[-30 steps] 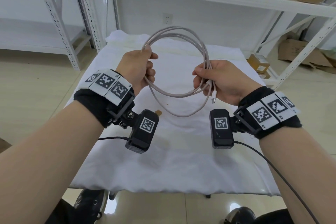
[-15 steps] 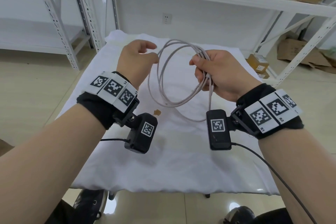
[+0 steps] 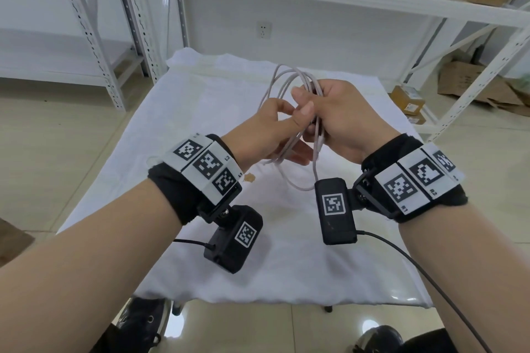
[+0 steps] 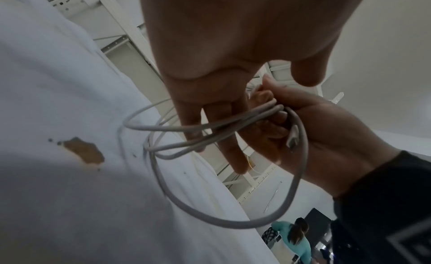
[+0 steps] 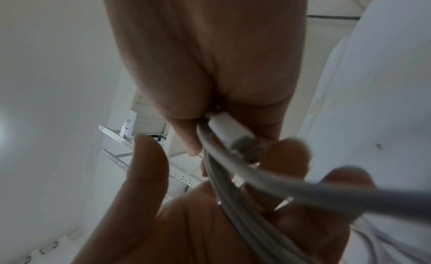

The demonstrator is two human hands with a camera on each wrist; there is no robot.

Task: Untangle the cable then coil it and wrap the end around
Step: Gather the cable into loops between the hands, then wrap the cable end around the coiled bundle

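Note:
A white cable [image 3: 298,187] hangs in several loops above the cloth-covered table [image 3: 200,123]. My right hand [image 3: 312,112] grips the bunched strands, fingers curled round them. One white connector [image 4: 292,137] sticks out below that fist and also shows in the right wrist view as the connector [image 5: 229,131]. My left hand [image 3: 286,126] sits close against the right one. Its straight fingers [image 4: 224,120] reach through the coil, with the strands lying across them. A longer single loop [image 4: 233,225] droops lowest.
A brown stain [image 3: 249,178] marks the cloth under the hands. White metal racks [image 3: 94,37] stand left and behind. Cardboard boxes [image 3: 407,100] lie on the floor at right. A black camera lead [image 3: 430,281] trails from my right wrist. People [image 4: 293,238] stand far off.
My left hand let go of the coil's left side, moved right and slid its fingers into the loops. The right hand kept its grip and turned the coil edge-on.

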